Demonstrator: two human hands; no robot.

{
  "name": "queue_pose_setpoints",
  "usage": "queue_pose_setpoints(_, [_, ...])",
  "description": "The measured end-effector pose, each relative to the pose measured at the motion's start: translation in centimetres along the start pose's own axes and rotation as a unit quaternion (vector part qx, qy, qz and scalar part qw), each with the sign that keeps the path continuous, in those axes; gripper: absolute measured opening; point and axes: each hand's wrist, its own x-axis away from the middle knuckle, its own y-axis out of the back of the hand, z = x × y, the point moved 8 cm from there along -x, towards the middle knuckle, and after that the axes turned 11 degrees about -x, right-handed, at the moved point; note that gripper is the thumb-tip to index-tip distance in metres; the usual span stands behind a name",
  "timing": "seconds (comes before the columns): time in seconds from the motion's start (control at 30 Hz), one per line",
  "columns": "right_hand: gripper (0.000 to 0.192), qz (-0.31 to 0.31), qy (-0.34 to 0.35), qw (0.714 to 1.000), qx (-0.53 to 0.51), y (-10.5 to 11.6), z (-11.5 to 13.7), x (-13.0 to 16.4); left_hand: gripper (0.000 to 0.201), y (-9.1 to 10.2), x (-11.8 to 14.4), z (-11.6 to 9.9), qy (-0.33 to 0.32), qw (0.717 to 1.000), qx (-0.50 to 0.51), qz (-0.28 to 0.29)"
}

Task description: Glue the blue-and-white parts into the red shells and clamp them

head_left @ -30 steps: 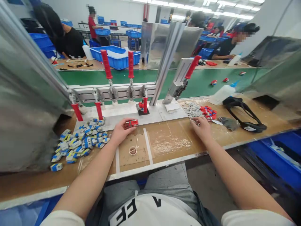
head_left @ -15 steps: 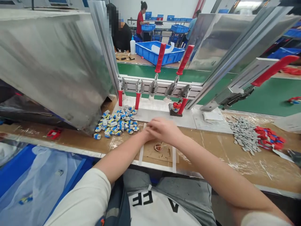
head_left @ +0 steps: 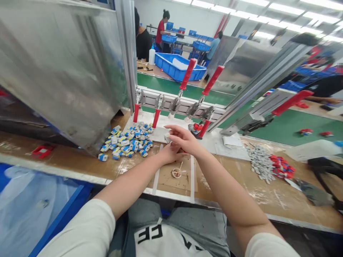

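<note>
My two hands meet over the bench in front of the clamp fixture. My left hand [head_left: 166, 154] lies underneath, fingers curled around a small red part that my right hand mostly hides. Over it, my right hand [head_left: 186, 140] pinches a small grey piece [head_left: 167, 137] at its fingertips, pressed against what the left hand holds. Just below the hands stands a small round cup [head_left: 176, 173] with a stick in it, on a taped cardboard pad. A pile of blue, white and yellow parts [head_left: 125, 141] lies to the left of the hands.
A row of toggle clamps with red handles [head_left: 187, 74] stands behind the hands, one [head_left: 198, 127] holding a red part. Grey pieces [head_left: 259, 162] and red pieces [head_left: 281, 167] lie at the right. A metal chute [head_left: 64, 71] looms at the left. Behind runs a green conveyor [head_left: 292, 123].
My right hand left the grey pile and came left to join my left hand. The view swung left, and my right fingers have now lifted, showing the grey piece.
</note>
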Motion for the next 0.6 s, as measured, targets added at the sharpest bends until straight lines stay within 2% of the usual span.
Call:
queue_pose_setpoints(0.1, [0.049,-0.103,-0.003,0.972,-0.213,6.0,-1.8,3.8,0.037,-0.4,-0.7,-0.3,0.008,0.986,0.165,0.037])
queue_pose_setpoints(0.17, [0.048,-0.184,0.020,0.935,-0.303,9.1,-3.7,6.0,0.050,-0.4,-1.1,0.3,0.052,0.953,0.296,0.034])
queue_pose_setpoints(0.23, [0.048,-0.245,0.044,0.897,-0.364,11.1,-5.6,7.5,0.058,-0.4,-1.3,0.7,0.080,0.925,0.371,0.031])
queue_pose_setpoints(0.3, [0.048,-0.270,0.051,0.873,-0.402,11.8,-7.2,8.0,0.059,-0.4,-1.4,0.7,0.088,0.914,0.394,0.036])
queue_pose_setpoints(0.37, [0.047,-0.272,0.052,0.864,-0.420,11.9,-8.2,7.9,0.060,-0.2,-1.3,0.6,0.090,0.912,0.399,0.039])
queue_pose_setpoints(0.47, [0.048,-0.258,0.060,0.867,-0.422,11.6,-8.6,7.6,0.059,0.1,-1.3,0.1,0.082,0.916,0.391,0.035])
queue_pose_setpoints(0.6, [0.049,-0.231,0.036,0.887,-0.398,10.9,-9.0,7.3,0.060,0.2,-1.3,-0.2,0.074,0.928,0.363,0.034])
